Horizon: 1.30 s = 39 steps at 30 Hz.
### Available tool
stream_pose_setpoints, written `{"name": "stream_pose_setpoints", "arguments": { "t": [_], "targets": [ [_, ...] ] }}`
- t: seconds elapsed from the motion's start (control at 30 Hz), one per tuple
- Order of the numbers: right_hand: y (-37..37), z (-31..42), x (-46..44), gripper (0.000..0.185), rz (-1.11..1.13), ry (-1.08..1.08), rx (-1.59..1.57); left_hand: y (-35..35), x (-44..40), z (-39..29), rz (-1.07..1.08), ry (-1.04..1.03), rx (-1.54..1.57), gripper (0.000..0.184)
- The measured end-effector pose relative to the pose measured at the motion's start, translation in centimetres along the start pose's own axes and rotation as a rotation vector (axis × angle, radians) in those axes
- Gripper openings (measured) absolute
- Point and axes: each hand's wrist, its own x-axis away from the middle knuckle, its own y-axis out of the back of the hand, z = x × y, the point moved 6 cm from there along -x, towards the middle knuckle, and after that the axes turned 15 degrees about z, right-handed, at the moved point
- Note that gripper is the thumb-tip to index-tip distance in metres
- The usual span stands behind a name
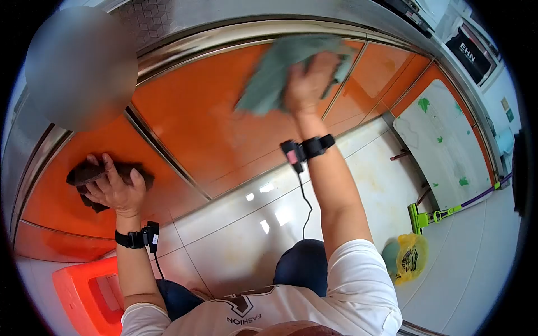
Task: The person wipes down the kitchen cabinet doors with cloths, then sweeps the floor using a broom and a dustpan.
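My left hand presses a bunched dark brown cloth against the orange cabinet door at the left, fingers bent over it and partly apart. Higher up and to the right, my right hand holds a grey-green cloth against the wide orange door. This cloth is spread out and reaches the metal strip along the door's top. Motion blurs the right hand, and its fingertips are partly lost against the cloth. Each wrist wears a black strap with a small device and a cable.
An orange-red plastic stool stands at the lower left. At the right are a leaf-patterned board, a green and purple mop and a yellow plastic bag. A steel counter runs above the doors. White tiles cover the floor.
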Motion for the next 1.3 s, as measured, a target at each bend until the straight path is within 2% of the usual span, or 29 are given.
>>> {"name": "stream_pose_setpoints", "arguments": {
  "t": [0.03,0.1,0.13,0.17,0.27,0.3,0.33,0.43,0.47,0.53,0.6,0.67,0.73,0.83,0.9,0.97,1.03,1.17,1.2,1.3],
  "targets": [
    [0.9,-3.5,-0.7,0.058,-0.149,-0.144,-0.122,-0.1,0.1,-0.1,0.005,0.004,0.005,0.059],
    [1.7,-10.7,-1.1,0.055,-0.364,-0.476,-0.171,0.0,0.3,0.0,-0.010,0.021,-0.010,0.058],
    [1.2,-12.4,-0.8,0.055,-0.363,-0.478,-0.166,0.1,0.2,-0.1,-0.008,0.019,-0.006,0.058],
    [-0.3,-14.9,0.2,0.055,-0.384,-0.524,-0.622,0.3,0.1,-0.2,-0.006,0.026,-0.010,0.057],
    [-5.3,-10.9,3.4,0.053,-0.361,-0.649,-0.567,0.8,-0.3,-0.4,0.012,0.025,-0.022,0.056],
    [-2.5,-1.7,3.5,0.051,-0.304,-0.499,-0.615,0.8,-0.3,-0.5,0.024,0.026,-0.039,0.056],
    [-4.9,0.7,4.8,0.054,-0.236,-0.209,-0.208,0.6,-0.2,-0.5,0.034,0.014,-0.037,0.056],
    [-0.7,10.0,1.8,0.066,-0.030,0.275,0.028,-0.3,0.1,0.1,0.019,0.012,-0.012,0.060],
    [-0.3,8.7,0.6,0.068,-0.017,0.177,-0.145,-0.3,0.1,0.1,-0.001,-0.012,0.003,0.061],
    [-0.8,4.9,-0.1,0.064,-0.017,-0.068,-0.228,-0.3,0.0,0.1,-0.018,-0.040,0.023,0.061],
    [1.3,1.6,-0.2,0.054,-0.209,-0.187,-0.317,0.1,-0.2,0.0,-0.053,-0.061,0.029,0.062],
    [-0.5,-5.4,3.8,0.059,-0.203,-0.619,-0.569,0.6,-0.6,-0.5,-0.060,-0.074,0.046,0.063],
    [-2.9,-9.9,10.2,0.057,-0.241,-0.769,-0.088,0.8,-1.0,-0.8,-0.075,-0.100,0.068,0.064],
    [-8.6,-13.5,21.7,0.056,-0.280,-1.165,-0.343,0.7,-0.7,-0.8,-0.066,-0.088,0.016,0.064],
    [-10.6,-11.8,25.1,0.057,-0.258,-1.321,-0.419,0.7,-0.8,-0.9,-0.071,-0.116,0.008,0.064],
    [-10.8,-9.4,22.8,0.057,-0.248,-1.243,-0.418,0.6,-0.7,-1.2,-0.082,-0.127,0.004,0.064],
    [-8.9,-5.0,16.8,0.057,-0.225,-1.020,-0.359,0.6,-0.5,-1.2,-0.069,-0.100,0.006,0.065],
    [-3.4,5.0,8.5,0.059,-0.083,-0.384,0.043,0.8,-1.0,-1.6,-0.057,-0.104,-0.013,0.065],
    [-3.4,4.9,8.8,0.059,-0.065,-0.329,0.086,0.8,-0.9,-1.6,-0.067,-0.117,-0.016,0.065],
    [-5.8,-1.6,13.6,0.064,-0.176,-0.509,0.022,0.7,-1.2,-1.4,-0.075,-0.140,-0.028,0.065]
  ]
}}
